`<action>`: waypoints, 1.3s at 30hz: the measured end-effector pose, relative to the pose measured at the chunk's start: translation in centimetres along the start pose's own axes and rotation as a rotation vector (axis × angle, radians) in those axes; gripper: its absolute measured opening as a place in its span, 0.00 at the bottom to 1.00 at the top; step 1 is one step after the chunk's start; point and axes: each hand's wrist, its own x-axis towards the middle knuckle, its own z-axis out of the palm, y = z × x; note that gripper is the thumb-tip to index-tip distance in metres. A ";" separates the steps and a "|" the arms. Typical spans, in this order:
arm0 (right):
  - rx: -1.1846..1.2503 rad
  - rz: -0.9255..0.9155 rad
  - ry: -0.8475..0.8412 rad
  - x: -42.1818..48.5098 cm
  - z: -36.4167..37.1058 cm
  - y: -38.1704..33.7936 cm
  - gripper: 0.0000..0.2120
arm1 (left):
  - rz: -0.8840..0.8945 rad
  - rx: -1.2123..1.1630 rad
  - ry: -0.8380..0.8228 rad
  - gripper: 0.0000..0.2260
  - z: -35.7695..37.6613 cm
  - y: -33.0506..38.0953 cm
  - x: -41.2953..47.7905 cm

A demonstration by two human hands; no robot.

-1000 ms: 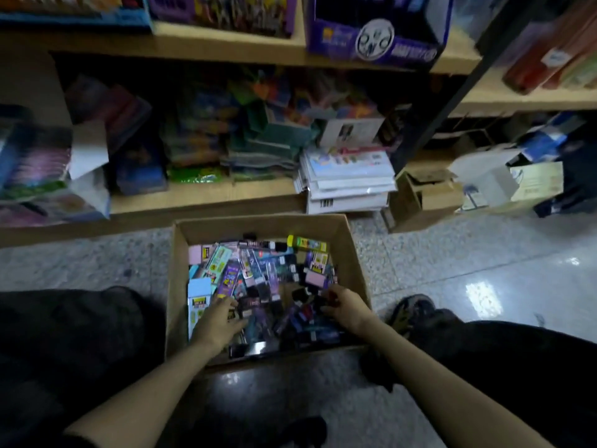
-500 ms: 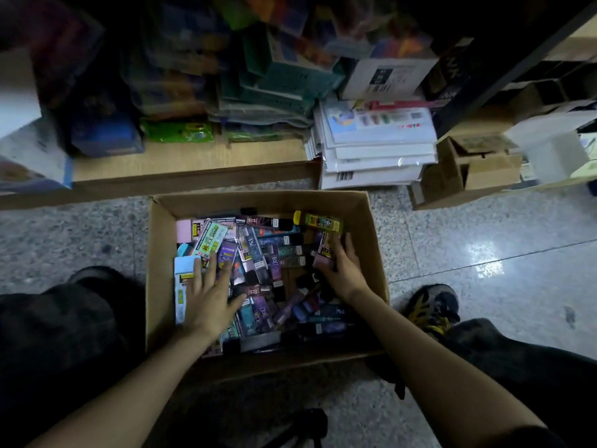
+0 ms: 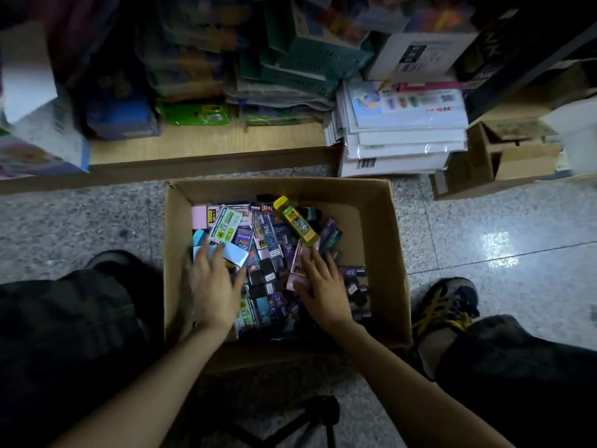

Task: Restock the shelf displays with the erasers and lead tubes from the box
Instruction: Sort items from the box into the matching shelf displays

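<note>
Box (image 3: 378, 253) of packets (image 3: 258, 234) (erasers, probably) under left hand (image 3: 213, 286), right hand (image 3: 323, 292)

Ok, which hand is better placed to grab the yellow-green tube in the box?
Right. Fingertips of the right hand lie just short of the yellow-green tube; the left hand rests on pale packs along the left wall of the box, farther off.
</note>
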 end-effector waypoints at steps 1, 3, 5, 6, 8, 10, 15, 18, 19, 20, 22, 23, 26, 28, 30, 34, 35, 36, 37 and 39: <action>0.041 -0.037 0.025 -0.2 -0.2 -0.1 0.26 | -0.113 -0.027 -0.017 0.26 -0.1 -0.1 0.1; 0.128 -0.046 0.140 -0.3 -0.8 -0.3 0.21 | -0.216 -0.049 -0.061 0.29 -0.2 -0.1 -0.1; 0.173 0.082 0.282 -0.1 -1.3 -0.2 0.19 | -0.230 -0.063 -0.057 0.30 0.0 -0.1 -0.4; 0.196 0.191 0.315 0.0 -1.5 -0.1 0.21 | -0.245 -0.099 -0.039 0.29 0.0 0.0 -0.6; 0.238 0.428 0.279 0.3 -1.7 -0.1 0.29 | -0.272 -0.176 -0.015 0.31 -0.1 0.1 -0.6; 0.200 0.523 0.208 0.5 -1.8 -0.2 0.35 | -0.281 -0.202 -0.033 0.33 -0.2 0.0 -0.5; 0.436 0.550 0.212 1.7 -1.7 -0.6 0.38 | -0.242 -0.312 -0.022 0.28 -0.5 -0.8 -0.3; 0.845 0.609 0.293 2.5 -2.0 -1.1 0.37 | -0.261 -0.368 -0.021 0.28 -0.3 -1.4 -0.8; 0.944 0.632 0.307 2.7 -2.1 -1.1 0.37 | -0.283 -0.361 -0.025 0.29 -0.2 -1.5 -0.9; 1.031 0.663 0.315 3.1 -2.2 -1.1 0.36 | -0.298 -0.349 -0.028 0.29 -0.1 -1.4 -0.9; 1.141 0.731 0.315 3.7 -2.5 -1.0 0.34 | -0.311 -0.327 -0.036 0.30 -0.1 -1.3 -0.7; 1.161 0.756 0.299 4.0 -2.6 -1.0 0.31 | -0.311 -0.313 -0.036 0.30 -0.2 -1.2 -0.7; 1.190 0.807 0.253 4.6 -3.1 -1.3 0.14 | -0.281 -0.242 -0.025 0.30 -0.2 -1.0 -0.6; 1.233 0.869 0.274 5.0 -3.6 -1.4 0.13 | -0.260 -0.184 -0.044 0.27 -0.2 -0.9 -0.5; 1.282 0.909 0.292 5.4 -4.2 -1.4 0.16 | -0.256 -0.165 -0.086 0.22 -0.2 -0.9 -0.4; 1.303 0.926 0.297 5.9 -4.6 -1.5 0.17 | -0.285 -0.289 -0.114 0.17 -0.2 -1.4 -0.3; 1.300 0.928 0.303 6.1 -4.7 -1.5 0.19 | -0.295 -0.330 -0.100 0.17 -0.4 -1.5 -0.4; 1.306 0.936 0.304 6.2 -4.8 -1.6 0.22 | -0.301 -0.360 -0.081 0.16 -0.5 -1.4 -0.5; 1.309 0.950 0.295 6.4 -5.0 -1.8 0.26 | -0.299 -0.382 -0.062 0.16 -0.6 -1.4 -0.5; 1.313 0.990 0.279 6.9 -5.6 -2.2 0.29 | -0.283 -0.449 -0.035 0.15 -0.6 -1.3 -0.5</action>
